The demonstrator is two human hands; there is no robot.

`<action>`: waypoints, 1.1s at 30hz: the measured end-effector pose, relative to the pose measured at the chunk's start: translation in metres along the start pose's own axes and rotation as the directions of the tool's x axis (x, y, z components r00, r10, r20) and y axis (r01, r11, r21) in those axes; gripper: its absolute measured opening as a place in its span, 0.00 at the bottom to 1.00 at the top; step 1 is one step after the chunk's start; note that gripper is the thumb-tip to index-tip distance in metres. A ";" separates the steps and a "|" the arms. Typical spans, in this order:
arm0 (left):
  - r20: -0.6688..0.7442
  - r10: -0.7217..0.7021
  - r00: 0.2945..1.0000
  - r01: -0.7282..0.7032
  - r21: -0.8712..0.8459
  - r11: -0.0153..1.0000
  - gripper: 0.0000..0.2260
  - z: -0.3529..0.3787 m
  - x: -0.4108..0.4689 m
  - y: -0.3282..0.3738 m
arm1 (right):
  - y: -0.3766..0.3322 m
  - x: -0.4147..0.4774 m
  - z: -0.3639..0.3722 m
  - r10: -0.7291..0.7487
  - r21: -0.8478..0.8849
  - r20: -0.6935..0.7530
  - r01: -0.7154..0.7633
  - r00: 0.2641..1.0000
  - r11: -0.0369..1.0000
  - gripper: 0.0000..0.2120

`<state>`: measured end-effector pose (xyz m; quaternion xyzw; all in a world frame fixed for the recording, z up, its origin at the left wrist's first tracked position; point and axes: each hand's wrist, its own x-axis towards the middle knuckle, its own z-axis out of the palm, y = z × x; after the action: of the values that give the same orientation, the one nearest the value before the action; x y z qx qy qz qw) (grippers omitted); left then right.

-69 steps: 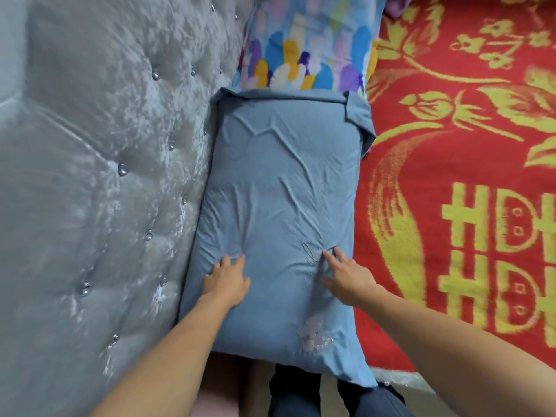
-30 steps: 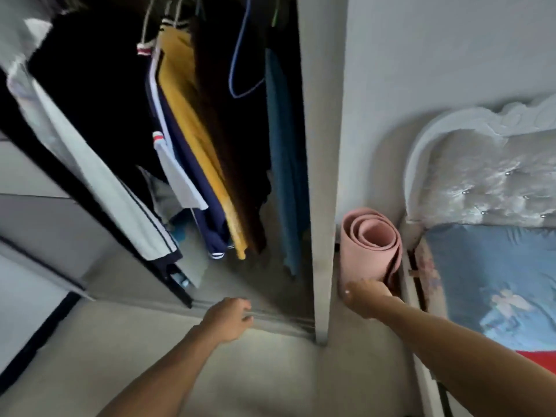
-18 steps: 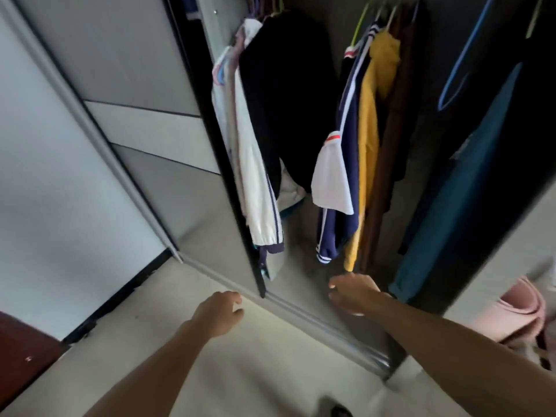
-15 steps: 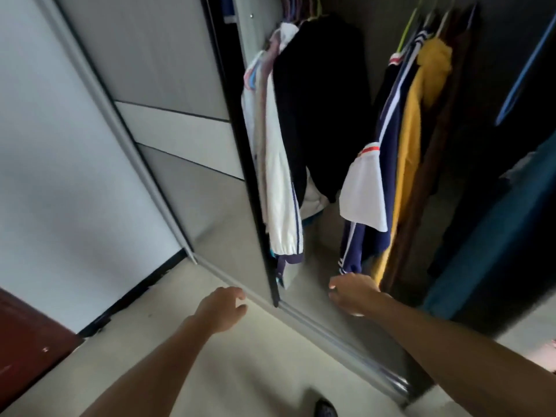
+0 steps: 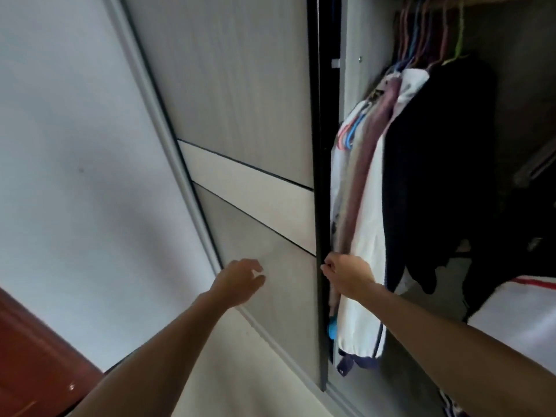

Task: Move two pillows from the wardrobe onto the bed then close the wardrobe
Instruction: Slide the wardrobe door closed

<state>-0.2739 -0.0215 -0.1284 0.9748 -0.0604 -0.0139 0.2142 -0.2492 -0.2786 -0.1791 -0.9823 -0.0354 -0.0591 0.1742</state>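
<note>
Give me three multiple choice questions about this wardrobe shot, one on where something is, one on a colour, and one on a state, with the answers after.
1. Where is the right hand?
A. on the dark edge of the sliding door
B. on a hanger
C. flat on the wall

2. What colour is the garment hanging nearest the door edge?
A. yellow
B. white
C. red

3. What state is the wardrobe in?
A. fully shut
B. open, with clothes showing
C. door removed

Answers: 1 A, the fingers curl around the black door edge. 2 B, white fabric hangs right beside that edge. 3 B, hanging clothes show past the door, while the left hand hovers open before the panel.
</note>
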 end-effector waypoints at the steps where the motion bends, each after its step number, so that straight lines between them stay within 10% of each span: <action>1: -0.019 0.041 0.999 -0.042 -0.008 0.999 0.10 -0.009 0.015 0.002 | -0.005 0.011 0.001 -0.004 0.010 -0.034 0.005 0.999 1.000 0.11; 6: -0.218 0.285 0.933 -0.317 -0.126 0.940 0.09 -0.069 0.092 0.043 | -0.013 0.054 -0.003 0.072 -0.075 -0.176 -0.086 0.982 0.993 0.27; 17: -0.488 0.732 0.475 -0.847 -0.027 0.531 0.10 -0.123 0.155 0.150 | -0.015 0.067 0.018 0.227 -0.151 -0.470 -0.330 0.853 0.932 0.29; 33: -0.462 0.823 0.330 -0.932 -0.018 0.363 0.10 -0.108 0.135 0.188 | -0.002 0.004 0.005 0.306 -0.109 -0.464 -0.397 0.831 0.911 0.23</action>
<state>-0.1555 -0.1623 0.0482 0.7222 -0.5380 0.2842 0.3290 -0.2453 -0.2749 -0.1826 -0.9456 0.1926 -0.2478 0.0854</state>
